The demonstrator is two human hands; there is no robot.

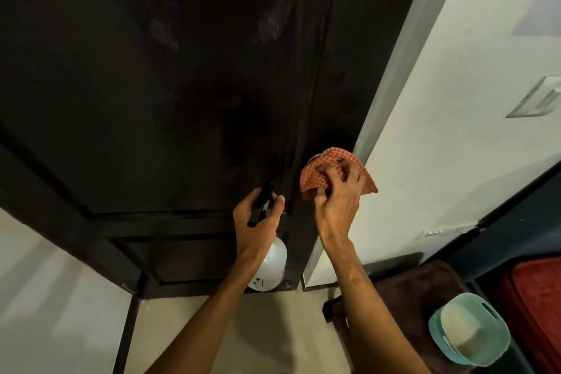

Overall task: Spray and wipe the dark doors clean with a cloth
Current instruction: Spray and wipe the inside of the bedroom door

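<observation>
Currently the dark door (151, 85) fills the upper left of the head view, its frame edge meeting a white wall (440, 130) on the right. Pale smears show on the upper part of the door panel.

Right hand (337, 194): raised at the door's right edge, fingers (349, 173) curled into a bunched orange checked cloth (331, 155). The cloth is pressed over what appears to be a metal door knob (314, 158), of which only a silvery rim shows.

Left hand (258, 228): just beside the right hand and lower, fingers and thumb wrapped around the black trigger head of a spray bottle (271, 264). The bottle's pale translucent body hangs below the wrist, in front of the lower door panel. Whether the nozzle touches the door cannot be told.

Other items noted: a switch plate (540, 100) on the wall at far right, and a teal plastic basket (467, 328) at lower right above the beige floor (273, 328).
</observation>
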